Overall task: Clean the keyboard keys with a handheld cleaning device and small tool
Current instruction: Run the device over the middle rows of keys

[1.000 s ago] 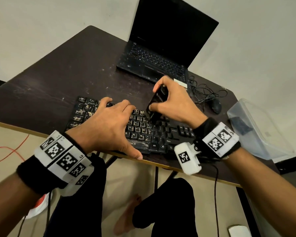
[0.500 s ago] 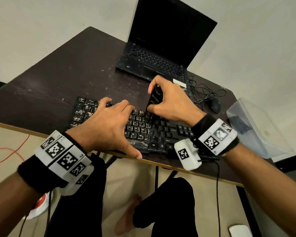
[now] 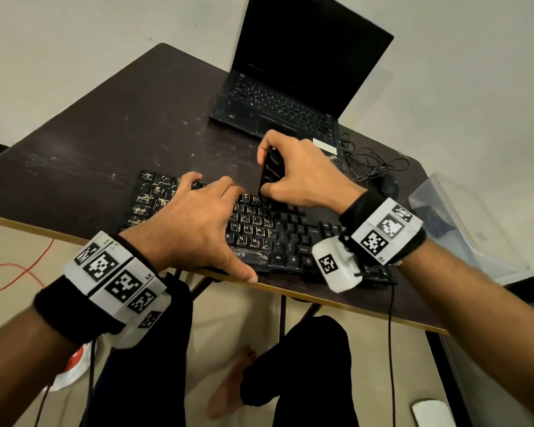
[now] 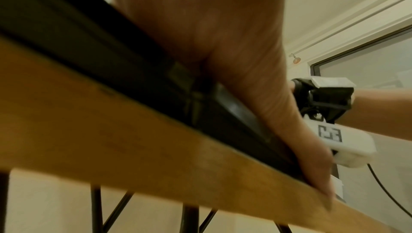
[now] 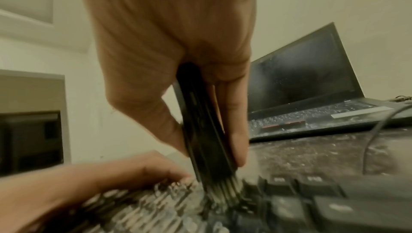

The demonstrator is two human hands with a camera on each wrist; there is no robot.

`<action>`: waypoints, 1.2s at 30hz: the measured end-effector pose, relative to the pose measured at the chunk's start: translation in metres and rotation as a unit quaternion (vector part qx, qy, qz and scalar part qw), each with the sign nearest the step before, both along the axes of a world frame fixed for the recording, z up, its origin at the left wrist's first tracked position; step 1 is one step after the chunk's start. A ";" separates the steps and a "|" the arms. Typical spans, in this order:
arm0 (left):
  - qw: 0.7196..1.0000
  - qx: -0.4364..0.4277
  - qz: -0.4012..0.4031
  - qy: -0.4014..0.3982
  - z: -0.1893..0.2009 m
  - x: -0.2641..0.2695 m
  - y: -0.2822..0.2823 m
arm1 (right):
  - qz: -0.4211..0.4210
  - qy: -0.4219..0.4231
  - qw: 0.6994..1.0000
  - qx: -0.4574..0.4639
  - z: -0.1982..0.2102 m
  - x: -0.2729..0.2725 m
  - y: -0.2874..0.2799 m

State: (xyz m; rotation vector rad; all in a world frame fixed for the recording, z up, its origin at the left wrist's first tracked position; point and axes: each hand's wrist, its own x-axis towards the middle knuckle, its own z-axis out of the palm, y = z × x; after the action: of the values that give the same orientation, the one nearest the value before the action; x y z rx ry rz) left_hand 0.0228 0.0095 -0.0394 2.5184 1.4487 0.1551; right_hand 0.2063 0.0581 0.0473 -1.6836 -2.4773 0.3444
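Head view: the keyboard (image 3: 259, 229) lies mid-frame at the near edge of the dark counter (image 3: 105, 143), a laptop (image 3: 290, 97) open behind it at the top. The left hand (image 3: 191, 229) lies flat on the keys, fingers spread. The right hand (image 3: 305, 177) pinches a black brush tool (image 3: 270, 174) upright over the top rows.

Left wrist view: the thumb (image 4: 312, 157) presses the keyboard's front edge, lower right.

Right wrist view: fingers (image 5: 236, 131) and thumb clamp the brush centre-frame, its bristles (image 5: 223, 192) down among the keys.
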 end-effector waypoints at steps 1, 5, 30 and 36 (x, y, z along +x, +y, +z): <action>1.000 -0.001 0.001 0.000 0.000 0.000 0.000 | -0.002 -0.013 1.000 -0.023 0.003 0.001 0.002; 1.000 -0.002 0.001 0.004 0.000 0.000 0.000 | -0.012 0.007 1.000 0.005 -0.001 0.000 0.001; 1.000 -0.003 0.004 0.002 0.005 0.000 -0.003 | -0.039 0.065 0.997 -0.013 -0.004 0.015 -0.008; 1.000 -0.002 0.003 0.009 0.003 0.001 -0.001 | -0.059 0.070 0.996 0.006 -0.004 0.018 -0.008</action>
State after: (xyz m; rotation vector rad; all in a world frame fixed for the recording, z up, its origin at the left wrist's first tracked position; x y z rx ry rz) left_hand 0.0243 0.0081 -0.0366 2.5189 1.4634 0.1315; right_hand 0.2243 0.0505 0.0431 -1.7276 -2.2665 0.4173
